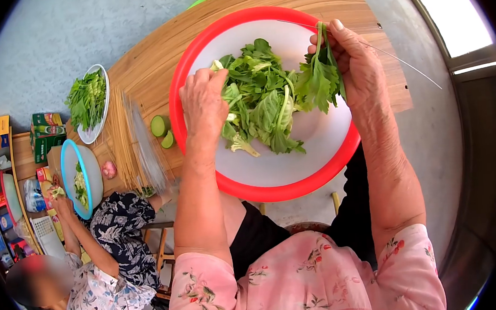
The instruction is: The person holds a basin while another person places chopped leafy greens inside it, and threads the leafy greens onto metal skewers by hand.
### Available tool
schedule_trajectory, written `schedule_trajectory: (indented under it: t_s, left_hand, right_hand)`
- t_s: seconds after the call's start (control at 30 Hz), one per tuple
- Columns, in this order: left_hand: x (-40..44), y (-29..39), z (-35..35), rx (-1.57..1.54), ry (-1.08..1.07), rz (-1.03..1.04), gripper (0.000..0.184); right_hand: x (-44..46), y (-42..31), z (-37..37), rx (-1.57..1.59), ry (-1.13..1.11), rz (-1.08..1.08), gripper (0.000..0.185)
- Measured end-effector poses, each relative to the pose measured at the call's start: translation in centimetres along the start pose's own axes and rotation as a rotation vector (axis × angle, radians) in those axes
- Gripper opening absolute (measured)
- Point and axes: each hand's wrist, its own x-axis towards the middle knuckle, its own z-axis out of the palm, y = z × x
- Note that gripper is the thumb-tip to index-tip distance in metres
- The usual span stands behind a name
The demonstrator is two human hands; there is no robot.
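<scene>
A large white basin with a red rim [274, 193] stands before me, holding a loose pile of green leaves [264, 101]. My right hand [354, 59], at the basin's right side, is closed on a bunch of leafy greens [321, 79] and a long thin metal skewer [407, 64], which passes across the bunch and sticks out on both sides. Over the left part of the basin is my left hand [204, 103], its fingers curled down at the edge of the pile, around pale green pieces partly hidden beneath them.
Left of the basin lie a cut green vegetable [158, 126], a bundle of thin sticks [120, 142], clear plastic and a garlic bulb [109, 169]. Beyond are a white plate of greens [106, 102] and a blue-rimmed basin [94, 179], where a seated person [103, 283] handles leaves.
</scene>
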Motion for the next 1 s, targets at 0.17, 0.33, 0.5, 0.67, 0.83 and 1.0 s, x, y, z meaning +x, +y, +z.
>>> schedule_trajectory:
  t_s: [0.17,0.33,0.5,0.67,0.83,1.0]
  left_hand:
    - [-0.3,2.9,1.9,-0.265,-0.117,0.18,0.021]
    - [0.4,2.8,3.1,-0.514,-0.06,0.183,0.021]
    - [1.2,2.4,0.4,-0.85,0.03,-0.247,0.019]
    - [1.6,2.2,-0.4,-0.941,0.145,-0.373,0.017]
    - [1.5,1.4,0.0,-1.097,-0.011,-0.413,0.026]
    - [1.6,0.8,-0.5,-1.486,-0.006,-0.59,0.023]
  right_hand:
    - [0.0,-0.1,0.2,0.029,0.009,0.03,0.023]
    - [0.0,-0.3,-0.2,0.037,0.006,0.032,0.023]
    - [0.0,-0.4,-0.1,0.015,0.023,0.014,0.024]
    - [0.2,-0.8,-0.4,0.019,0.059,0.003,0.024]
    - [0.3,-1.5,-0.6,0.004,0.069,-0.032,0.023]
    - [0.0,0.1,0.0,0.002,0.019,0.018,0.024]
